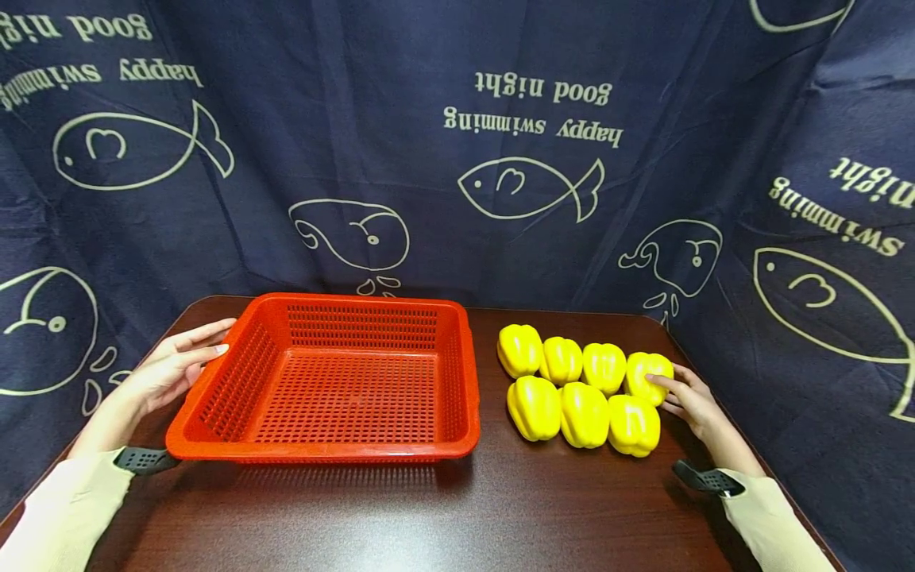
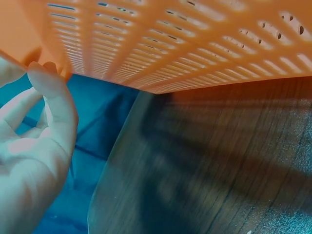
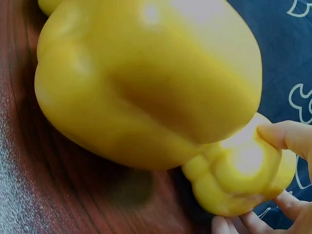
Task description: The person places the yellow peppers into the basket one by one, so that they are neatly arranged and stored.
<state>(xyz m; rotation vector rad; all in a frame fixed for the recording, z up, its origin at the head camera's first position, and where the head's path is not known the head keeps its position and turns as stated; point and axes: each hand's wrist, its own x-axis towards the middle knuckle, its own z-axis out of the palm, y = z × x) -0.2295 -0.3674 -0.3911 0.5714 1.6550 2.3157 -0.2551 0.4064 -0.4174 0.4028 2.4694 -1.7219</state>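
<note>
A red slotted plastic basket (image 1: pixel 468 381) stands on the left half of the table. At its left side my left hand (image 1: pixel 175 367) holds the rim, with thumb and fingertips at the edge; the left wrist view shows the fingers bent at the basket's wall (image 2: pixel 161 53). Several yellow bell peppers lie in two rows right of the basket. My right hand (image 1: pixel 695 401) grips the bell pepper (image 1: pixel 649 378) at the right end of the back row. Up close, the thumb lies on top of this pepper (image 3: pixel 239 170) and the other fingers reach under it.
Another bell pepper (image 3: pixel 146 87) looms large in the right wrist view, in front of the gripped one. The dark wooden table (image 1: pixel 400 516) reaches back to a blue curtain (image 1: pixel 400 143) printed with fish, which also hangs along both sides.
</note>
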